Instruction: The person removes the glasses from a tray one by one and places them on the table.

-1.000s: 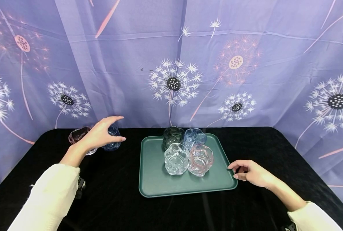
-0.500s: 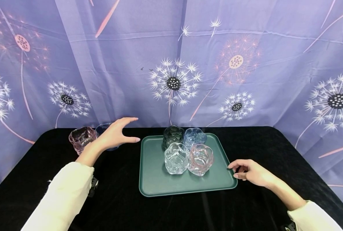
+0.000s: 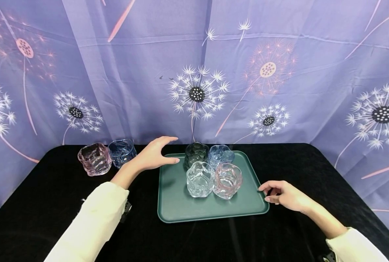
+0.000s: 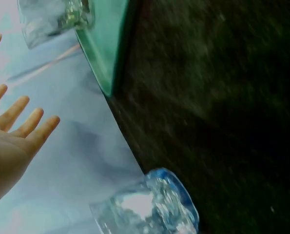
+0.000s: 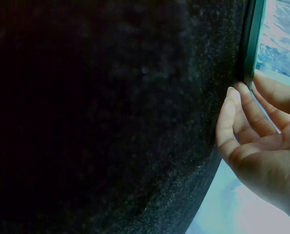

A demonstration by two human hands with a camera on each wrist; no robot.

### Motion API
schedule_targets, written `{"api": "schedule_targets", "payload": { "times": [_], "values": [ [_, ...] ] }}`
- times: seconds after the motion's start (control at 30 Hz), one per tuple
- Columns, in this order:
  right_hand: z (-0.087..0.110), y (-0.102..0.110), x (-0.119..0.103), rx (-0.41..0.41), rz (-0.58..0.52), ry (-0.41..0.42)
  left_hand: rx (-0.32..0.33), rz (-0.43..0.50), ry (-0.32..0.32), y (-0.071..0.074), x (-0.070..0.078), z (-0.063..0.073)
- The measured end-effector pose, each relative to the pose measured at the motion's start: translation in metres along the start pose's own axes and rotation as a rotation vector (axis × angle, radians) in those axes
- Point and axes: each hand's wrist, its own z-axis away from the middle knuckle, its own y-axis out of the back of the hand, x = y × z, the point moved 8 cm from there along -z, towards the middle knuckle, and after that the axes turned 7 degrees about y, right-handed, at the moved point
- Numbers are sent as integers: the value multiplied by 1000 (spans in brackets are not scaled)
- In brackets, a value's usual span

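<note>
Well, L hand (image 3: pixel 155 154) spread, holding nothing, at back-left corner of tray (image 3: pixel 175 203), nr dark glass (image 3: pixel 196 154) standing on it; R hand (image 3: pixel 284 196) pinching tray's right edge. Prob. best: steady tray w/ R hand, go slow, avoid knocking clear glass (image 3: pixel 199 183).

Tray (image 3: pixel 176 205), plain green, bearing one smoky-black glass (image 3: pixel 196 154), one light-blue glass (image 3: pixel 221 155), one clear glass (image 3: pixel 199 183), one pale-pink glass (image 3: pixel 228 182); at left, one rosy glass (image 3: pixel 94 160) and one deep-blue glass (image 3: pixel 120 153); table covering (image 3: pixel 194 243), solid black; sleeves (image 3: pixel 93 222), cream; curtain (image 3: pixel 142 69), lavender, which shows white dandelions (image 3: pixel 197 94) with black, white-dotted centres, pink dandelions (image 3: pixel 25 48) with speckled centres, and long pink strokes (image 3: pixel 121 20).
</note>
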Motion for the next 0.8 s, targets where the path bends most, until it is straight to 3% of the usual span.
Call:
{"api": "schedule_targets", "payload": {
  "times": [0.47, 0.8],
  "values": [
    [0, 0, 1, 6, 9, 16, -41, -24, 12, -32, 31, -17],
    [0, 0, -1, 15, 14, 32, -78, -64, 72, -38, 40, -29]
  ]
}}
